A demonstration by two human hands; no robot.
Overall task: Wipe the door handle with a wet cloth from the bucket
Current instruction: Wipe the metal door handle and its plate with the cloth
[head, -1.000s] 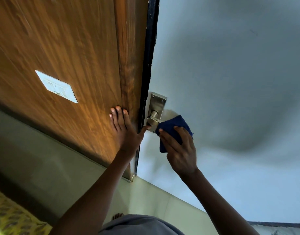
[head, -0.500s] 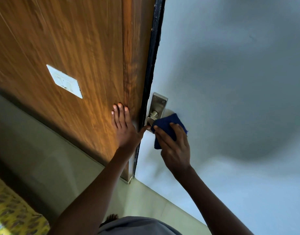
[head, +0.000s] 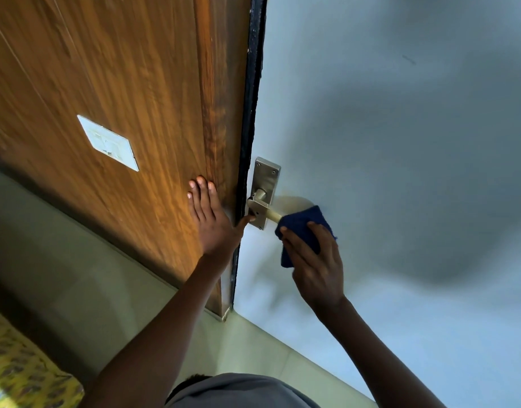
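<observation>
so the only thing that looked like it had print was the white plate (head: 107,142) on the wood panel (head: 121,83), well left of and above the door handle (head: 263,208), and whatever was on it was too blurred to read. nothing else had writing i could make out.

the left hand (head: 213,223) lay flat on the wood panel just left of the handle, fingers straight and held close together pointing up, thumb stretched right across the dark door edge (head: 250,113) with its tip touching the handle's base end. its forearm ran down toward the bottom of the frame.

the right hand (head: 313,263) was on the other side of the handle, just right of and below it, fingers curled and clamped around a folded dark blue cloth (head: 302,228). the cloth was wrapped over the free end of the handle, so that tip was hidden. wrist was bent a bit, forearm running down to the right.

the handle sat on a metal backplate (head: 266,184) on the pale door face (head: 371,128), right beside the dark edge. its long axis ran from the backplate out to the right and slightly down, into the cloth.
</observation>
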